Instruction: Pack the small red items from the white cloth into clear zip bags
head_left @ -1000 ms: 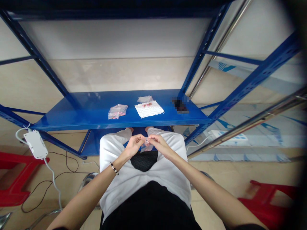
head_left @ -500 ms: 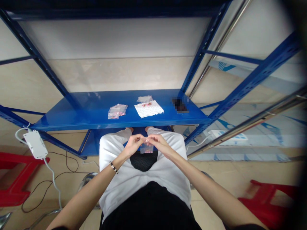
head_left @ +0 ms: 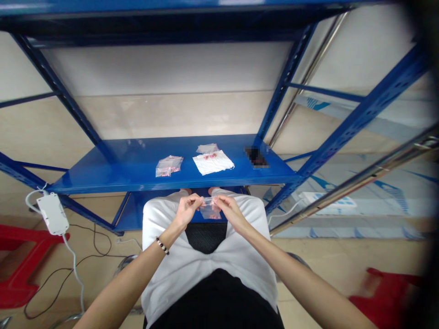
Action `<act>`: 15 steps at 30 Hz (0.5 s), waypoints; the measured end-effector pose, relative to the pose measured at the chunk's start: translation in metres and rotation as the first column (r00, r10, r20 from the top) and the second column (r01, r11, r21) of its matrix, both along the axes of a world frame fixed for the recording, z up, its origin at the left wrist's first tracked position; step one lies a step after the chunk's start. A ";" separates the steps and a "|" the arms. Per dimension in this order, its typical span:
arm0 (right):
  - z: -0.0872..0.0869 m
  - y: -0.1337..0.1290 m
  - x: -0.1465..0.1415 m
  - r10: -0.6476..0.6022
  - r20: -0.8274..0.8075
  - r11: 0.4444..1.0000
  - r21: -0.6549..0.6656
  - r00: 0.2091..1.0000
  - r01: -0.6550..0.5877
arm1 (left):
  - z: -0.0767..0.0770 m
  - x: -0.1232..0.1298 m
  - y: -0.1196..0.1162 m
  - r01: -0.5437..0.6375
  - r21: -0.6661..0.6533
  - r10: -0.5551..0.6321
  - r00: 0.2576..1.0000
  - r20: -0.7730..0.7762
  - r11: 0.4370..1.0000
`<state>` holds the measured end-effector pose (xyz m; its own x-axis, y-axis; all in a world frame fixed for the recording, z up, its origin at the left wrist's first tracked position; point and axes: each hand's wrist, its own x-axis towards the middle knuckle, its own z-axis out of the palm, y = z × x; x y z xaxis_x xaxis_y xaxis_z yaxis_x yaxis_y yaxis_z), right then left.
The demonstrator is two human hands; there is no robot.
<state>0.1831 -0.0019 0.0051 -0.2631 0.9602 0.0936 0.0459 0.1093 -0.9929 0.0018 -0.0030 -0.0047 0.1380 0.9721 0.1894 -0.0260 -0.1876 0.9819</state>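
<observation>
Over my lap, a small clear plastic bag (head_left: 210, 213) with little pink and red pieces in its bottom hangs between my two hands. My left hand (head_left: 190, 206) pinches its upper left corner, and my right hand (head_left: 226, 208) pinches the upper right side. On the blue shelf in front lies a pile of filled clear bags (head_left: 168, 166). To its right, a white cloth or sheet (head_left: 212, 164) carries a few small pink-red pieces (head_left: 210, 156). Behind that sits a stack of flat clear bags (head_left: 207, 148).
The blue metal shelf (head_left: 130, 176) spans the front, with an upper tier overhead. A dark, pixelated object (head_left: 257, 157) lies at its right end. A white power strip (head_left: 55, 214) hangs at the left post. Red stools (head_left: 24, 269) and loose cables stand and lie below.
My hands have moved slightly apart, stretching the bag's top edge between them. The whole view has tilted a little upward, so the shelf appears lower.
</observation>
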 end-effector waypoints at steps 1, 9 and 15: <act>-0.001 0.000 0.000 0.045 0.024 0.999 0.027 0.999 -0.046 | 0.000 -0.001 0.001 0.009 0.028 -0.009 1.000 -0.022 1.000; -0.001 0.003 0.002 0.105 0.109 0.986 0.119 0.988 -0.118 | -0.002 0.010 -0.006 0.067 -0.015 -0.067 0.998 0.015 0.998; 0.005 -0.002 0.000 0.181 0.055 0.981 0.061 0.982 -0.184 | 0.009 0.008 -0.017 0.023 0.014 -0.024 0.998 0.052 1.000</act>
<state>0.1826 -0.0035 0.0098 -0.4389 0.8880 0.1370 0.0680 0.1849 -0.9804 0.0098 -0.0199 0.0038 0.1503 0.9660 0.2104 -0.0816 -0.1999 0.9764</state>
